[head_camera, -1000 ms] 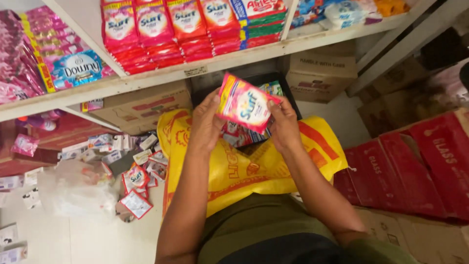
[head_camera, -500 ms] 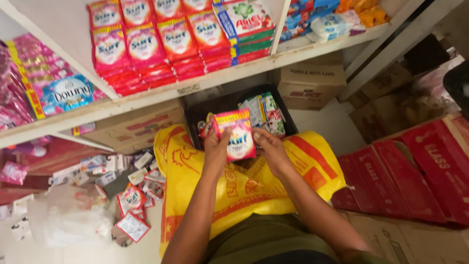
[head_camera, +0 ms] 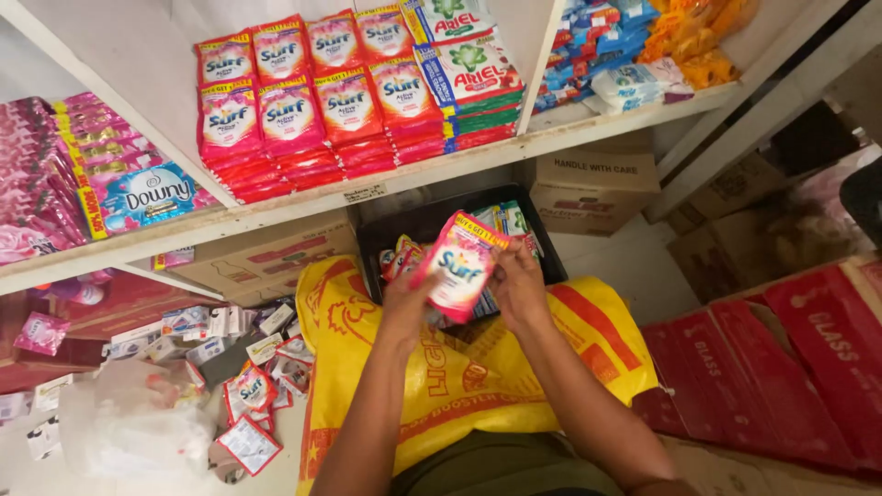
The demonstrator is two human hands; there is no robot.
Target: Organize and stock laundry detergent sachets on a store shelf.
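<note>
Small shop, likely stockroom corner: shelf (head_camera: pixel 386 188) stacked with detergent packets (head_camera: pixel 317 101), cardboard cartons (head_camera: pixel 593 184) beneath.

Shelf stock and floor clutter in a store aisle

Red and pink detergent packets (head_camera: pixel 303 101) are stacked on a white shelf (head_camera: pixel 276 207) beside green-and-white packs (head_camera: pixel 469 78); a yellow sack (head_camera: pixel 487 377) lies below; cardboard boxes (head_camera: pixel 593 184) sit under the shelf; small sachets (head_camera: pixel 248 386) litter the floor by a clear plastic bag (head_camera: pixel 129 432); red cartons (head_camera: pixel 781 367) stand at right.

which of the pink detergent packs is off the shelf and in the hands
The pink pack held over the black crate by both hands; the others lie stacked on the shelf.
</note>
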